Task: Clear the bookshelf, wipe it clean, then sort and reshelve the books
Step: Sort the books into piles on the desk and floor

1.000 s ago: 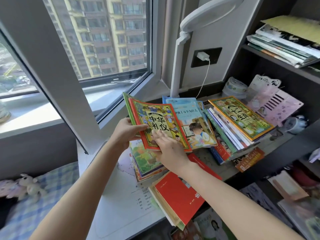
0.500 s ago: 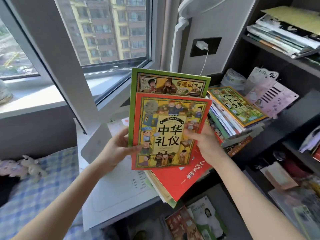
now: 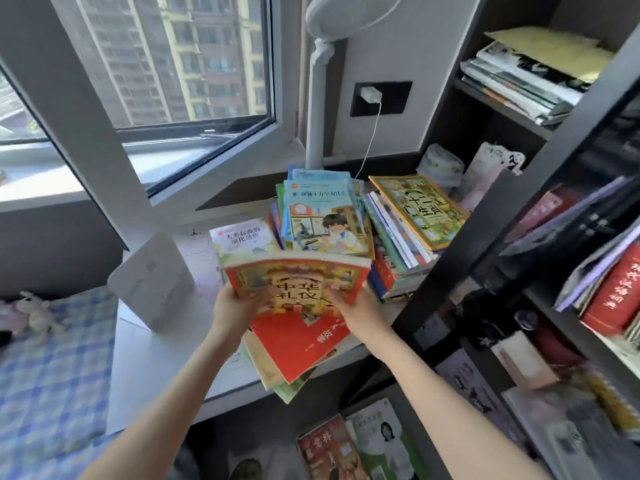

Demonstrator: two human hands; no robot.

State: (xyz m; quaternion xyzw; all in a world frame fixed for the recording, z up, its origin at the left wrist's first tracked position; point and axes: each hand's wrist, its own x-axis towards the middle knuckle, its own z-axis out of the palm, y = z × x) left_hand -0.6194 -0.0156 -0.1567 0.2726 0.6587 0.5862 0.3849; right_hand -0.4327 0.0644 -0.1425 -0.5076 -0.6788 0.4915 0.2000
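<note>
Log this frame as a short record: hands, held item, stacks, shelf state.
left hand: grips picture book, left edge
right hand: grips same book, right edge
book pose: tilted nearly flat, above red book atop front pile
stacks: blue-cover stack behind; green-cover book tops stack to its right
bookshelf: not cleared, shelved books present

Our left hand [image 3: 230, 308] and right hand [image 3: 360, 311] are bare; left forearm [image 3: 166, 393] and right forearm [image 3: 450, 393] are uncovered wherever we see them.

Lamp head [image 3: 349, 12] cut off above; shelved books [image 3: 616, 292] blurred.
</note>
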